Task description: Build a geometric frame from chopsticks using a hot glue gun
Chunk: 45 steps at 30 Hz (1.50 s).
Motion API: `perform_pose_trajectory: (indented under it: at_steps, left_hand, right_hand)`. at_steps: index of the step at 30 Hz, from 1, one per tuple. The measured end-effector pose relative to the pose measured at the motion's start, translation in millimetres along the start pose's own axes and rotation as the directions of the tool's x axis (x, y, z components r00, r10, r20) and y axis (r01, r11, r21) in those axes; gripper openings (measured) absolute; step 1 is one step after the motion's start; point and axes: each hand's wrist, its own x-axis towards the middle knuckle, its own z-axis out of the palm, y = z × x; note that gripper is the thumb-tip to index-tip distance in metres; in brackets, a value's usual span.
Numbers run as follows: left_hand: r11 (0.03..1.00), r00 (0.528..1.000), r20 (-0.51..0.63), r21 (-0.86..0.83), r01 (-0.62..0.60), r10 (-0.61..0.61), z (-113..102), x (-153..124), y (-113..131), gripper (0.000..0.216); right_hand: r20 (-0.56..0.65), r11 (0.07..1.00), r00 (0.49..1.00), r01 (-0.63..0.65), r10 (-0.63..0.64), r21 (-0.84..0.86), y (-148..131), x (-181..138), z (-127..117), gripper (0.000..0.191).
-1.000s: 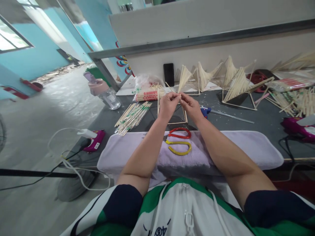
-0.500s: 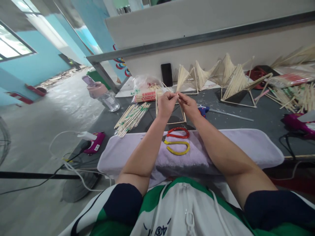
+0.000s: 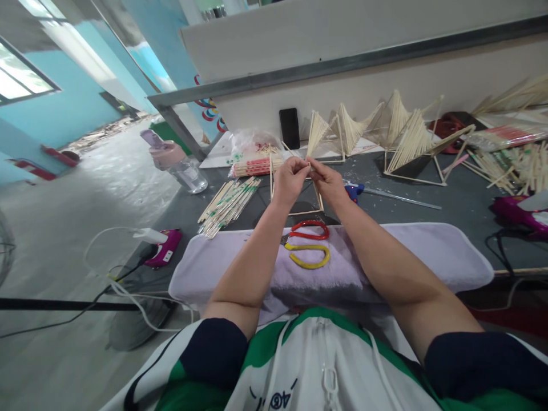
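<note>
The left hand point(image 3: 290, 181) and the right hand point(image 3: 327, 181) meet fingertip to fingertip, thumbs and forefingers closed on what looks like the far part of a stick frame point(image 3: 306, 213); the exact pinch point is hidden by the fingers. The frame sits between the hands, just beyond the towel point(image 3: 419, 257) along the counter's near edge. Whether it rests on the counter point(image 3: 368, 220) or hangs slightly above it, I cannot tell.

It should handle as very light, its sticks fairly stiff along their length but likely to snap or twist apart at the joints. A gentle fingertip pinch right at a corner seems safest; squeezing mid-stick could bow it.

Just beside the right hand lies a blue glue gun point(image 3: 353, 192), a long pale strip point(image 3: 402, 198) reaching from it toward the counter's right end. Nearer the body, red-and-yellow-handled cutters point(image 3: 306, 248) lie on the towel. Left of the frame are a heap of sticks point(image 3: 231, 201) and a red-marked pack point(image 3: 254, 166). A bottle point(image 3: 177, 166) stands by the left edge; stick models point(image 3: 409, 140) line the back edge, rightward.
</note>
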Motion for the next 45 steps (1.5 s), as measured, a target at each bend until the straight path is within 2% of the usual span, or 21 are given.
perform_pose_trajectory:
  at_steps: [5, 13, 25, 32, 45]
  left_hand:
    - [0.99, 0.998, 0.033, -0.124, 0.065, -0.062, -0.8, -0.1, 1.4, 0.018]
    - [0.995, 0.997, 0.008, -0.062, 0.082, -0.081, -4.1, -2.0, 11.1, 0.016]
    - [0.996, 0.999, -0.018, -0.086, 0.036, -0.037, -4.6, -0.7, 7.1, 0.016]
    - [0.999, 0.999, -0.011, -0.008, -0.039, 0.039, -9.2, 3.1, -2.1, 0.015]
    - [0.996, 1.0, 0.006, -0.083, 0.02, -0.02, -8.6, 2.0, 9.5, 0.014]
  right_hand:
    - [0.003, 0.999, 1.0, -0.022, 0.022, -0.029, -1.2, -0.8, -1.7, 0.046]
    - [0.018, 0.997, 0.998, -0.064, 0.065, -0.045, -7.3, -2.2, -2.5, 0.046]
    - [0.1, 0.994, 0.995, -0.041, 0.03, 0.104, 15.9, -2.6, 1.8, 0.056]
    - [0.141, 0.979, 0.988, -0.088, 0.062, 0.185, 17.7, -0.2, 4.7, 0.061]
    - [0.19, 0.958, 0.981, -0.078, 0.025, 0.276, 12.4, 1.3, 3.3, 0.07]
